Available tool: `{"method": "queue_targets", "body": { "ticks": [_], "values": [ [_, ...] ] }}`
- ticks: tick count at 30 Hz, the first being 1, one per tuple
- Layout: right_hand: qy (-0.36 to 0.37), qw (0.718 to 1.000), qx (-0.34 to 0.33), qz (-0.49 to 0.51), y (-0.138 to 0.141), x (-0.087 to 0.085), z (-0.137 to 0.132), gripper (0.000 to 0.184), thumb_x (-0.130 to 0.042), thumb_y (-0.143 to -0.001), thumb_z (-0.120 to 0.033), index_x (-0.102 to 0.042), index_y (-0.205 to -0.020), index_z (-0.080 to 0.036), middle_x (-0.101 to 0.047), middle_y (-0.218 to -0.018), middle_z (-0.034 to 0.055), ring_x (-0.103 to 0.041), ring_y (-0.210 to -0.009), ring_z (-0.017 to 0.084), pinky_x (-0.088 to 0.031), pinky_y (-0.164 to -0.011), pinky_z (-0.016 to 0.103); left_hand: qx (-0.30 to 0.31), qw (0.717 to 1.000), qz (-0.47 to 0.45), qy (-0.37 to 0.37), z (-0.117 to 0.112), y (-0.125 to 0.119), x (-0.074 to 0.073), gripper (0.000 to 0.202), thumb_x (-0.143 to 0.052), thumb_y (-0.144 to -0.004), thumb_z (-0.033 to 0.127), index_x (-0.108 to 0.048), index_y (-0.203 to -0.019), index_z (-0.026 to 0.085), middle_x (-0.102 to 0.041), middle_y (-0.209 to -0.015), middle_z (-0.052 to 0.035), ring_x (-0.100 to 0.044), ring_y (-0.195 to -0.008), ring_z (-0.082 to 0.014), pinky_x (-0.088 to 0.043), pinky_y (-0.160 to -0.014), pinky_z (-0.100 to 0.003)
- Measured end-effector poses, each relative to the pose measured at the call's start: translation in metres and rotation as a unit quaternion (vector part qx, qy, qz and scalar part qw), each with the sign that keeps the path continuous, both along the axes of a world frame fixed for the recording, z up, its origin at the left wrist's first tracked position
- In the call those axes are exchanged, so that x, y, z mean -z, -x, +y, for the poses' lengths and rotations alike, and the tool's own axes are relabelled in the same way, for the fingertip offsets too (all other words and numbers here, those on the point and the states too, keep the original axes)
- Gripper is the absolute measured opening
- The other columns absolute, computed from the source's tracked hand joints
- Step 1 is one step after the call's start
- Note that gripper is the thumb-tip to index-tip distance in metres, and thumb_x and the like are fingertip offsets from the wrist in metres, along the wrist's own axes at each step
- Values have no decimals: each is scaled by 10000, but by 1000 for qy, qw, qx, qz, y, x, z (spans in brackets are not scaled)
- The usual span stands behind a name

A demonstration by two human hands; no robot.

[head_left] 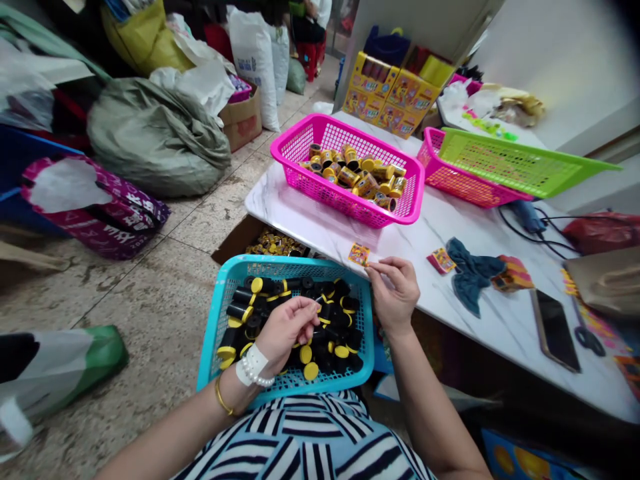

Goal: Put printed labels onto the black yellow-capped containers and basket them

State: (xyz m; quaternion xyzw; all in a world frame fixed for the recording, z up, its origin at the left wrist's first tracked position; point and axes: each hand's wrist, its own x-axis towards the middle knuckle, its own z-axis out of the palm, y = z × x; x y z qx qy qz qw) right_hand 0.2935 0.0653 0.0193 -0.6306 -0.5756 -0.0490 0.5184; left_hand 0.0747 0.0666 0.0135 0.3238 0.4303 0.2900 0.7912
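The label is at the table's near edge, its corner between the thumb and forefinger of the right hand, which are pinched together. The left hand hangs over the blue basket, thumb and fingertips drawn together; whether they grip anything cannot be told. Below it, black tubs with yellow lids lie jumbled in that basket. Beyond the label, on the table, a pink basket holds labelled tubs. To the right lie a label stack, a dark cloth and a phone.
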Motion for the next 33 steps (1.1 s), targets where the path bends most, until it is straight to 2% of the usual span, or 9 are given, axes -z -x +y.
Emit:
{"method": "queue_targets", "body": {
  "ticks": [5,9,12,14,17,20,24,27,33],
  "values": [
    [61,991,-123,-11,56,13,-44,214,-698,-864,-137,-750,-1023,-270,-615,-945,45,-640,-827,169,-568,-730,329,-23,995,43,-92,-1,1,0,336,-772,-758,437,-695,-913,149,-665,-796,-20,-543,-661,-100,-428,-598,-218],
    [103,983,-147,34,78,28,-64,251,-681,-868,-130,-731,-1066,-276,-631,-926,43,-640,-824,171,-572,-730,325,-23,990,72,-121,-2,7,10,218,-758,-766,357,-694,-786,150,-645,-758,-4,-547,-714,-118,-438,-702,-249],
    [167,962,-145,160,79,32,-67,351,-719,-844,-219,-669,-1188,-272,-637,-1020,57,-647,-876,183,-584,-776,344,-12,987,96,-130,-3,13,13,231,-709,-803,359,-656,-723,149,-603,-696,12,-507,-664,-112,-407,-657,-244],
    [224,922,-147,281,78,31,-65,424,-720,-842,-295,-621,-1252,-251,-641,-1079,71,-655,-901,184,-589,-785,344,6,981,114,-158,-2,16,13,254,-673,-830,370,-641,-703,152,-590,-675,15,-495,-647,-114,-398,-641,-244],
    [304,854,-185,381,78,26,-61,212,-697,-854,-355,-705,-1010,-212,-687,-903,40,-651,-767,160,-570,-709,309,30,963,157,-215,-2,18,12,280,-643,-853,379,-642,-680,158,-606,-671,3,-516,-656,-128,-416,-657,-252],
    [311,861,-192,355,81,23,-58,184,-687,-863,-346,-704,-758,-196,-663,-725,9,-604,-684,143,-512,-682,288,11,957,181,-229,-3,18,12,307,-639,-863,398,-637,-663,166,-628,-676,-9,-551,-673,-140,-450,-682,-258],
    [306,883,-158,319,87,26,-57,246,-644,-892,-378,-671,-735,-190,-625,-694,-1,-537,-647,132,-443,-612,261,-21,979,110,-173,-5,20,14,264,-726,-799,408,-686,-899,167,-689,-827,-36,-628,-776,-161,-506,-731,-268],
    [305,877,-148,341,90,30,-57,301,-608,-909,-421,-621,-713,-193,-584,-670,-12,-510,-629,126,-431,-587,248,11,981,111,-156,-8,24,18,245,-742,-782,390,-694,-824,154,-681,-772,-31,-616,-714,-148,-501,-683,-256],
    [342,801,-178,459,101,34,-58,305,-686,-829,-484,-604,-769,-197,-559,-667,-31,-492,-594,111,-433,-559,232,-19,972,169,-162,-13,29,23,264,-716,-805,405,-680,-730,154,-657,-700,-17,-578,-657,-136,-471,-632,-239]
  ]
}}
